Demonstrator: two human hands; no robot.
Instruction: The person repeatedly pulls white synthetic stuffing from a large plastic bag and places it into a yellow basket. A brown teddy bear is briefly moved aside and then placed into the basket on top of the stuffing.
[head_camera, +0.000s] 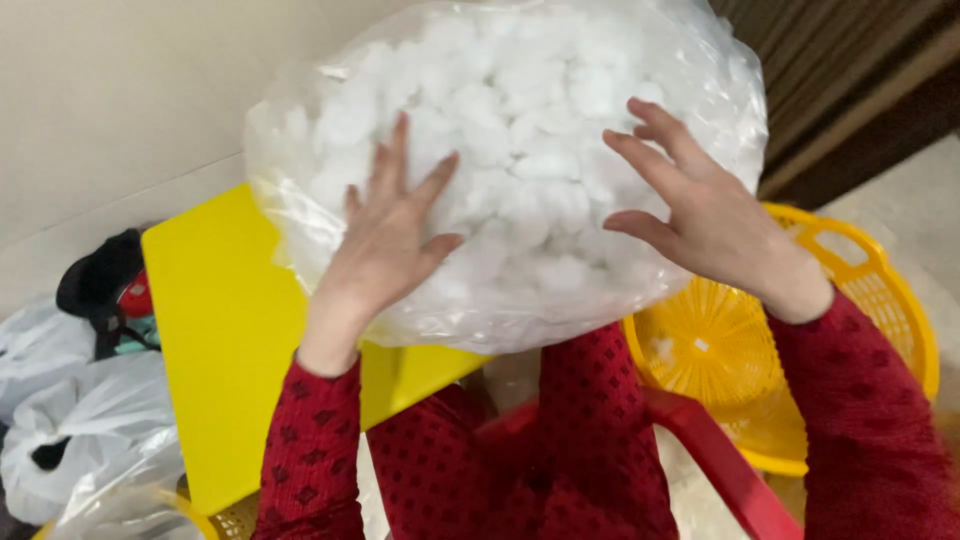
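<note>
above the yellow table (225, 330), a clear plastic bag of white cotton balls (510, 150) sits under both spread hands: left hand (385, 245) and right hand (705, 215) press flat, unclenched. it looks light, soft, slippery; cradling its sides seems best.

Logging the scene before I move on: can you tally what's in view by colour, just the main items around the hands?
Clear: 1, the big bag of white fluff under the left hand and right hand
Yellow: 2, a flat board and a basket
Red: 1, a plastic chair
White: 2, plastic bags
Total: 6
</note>
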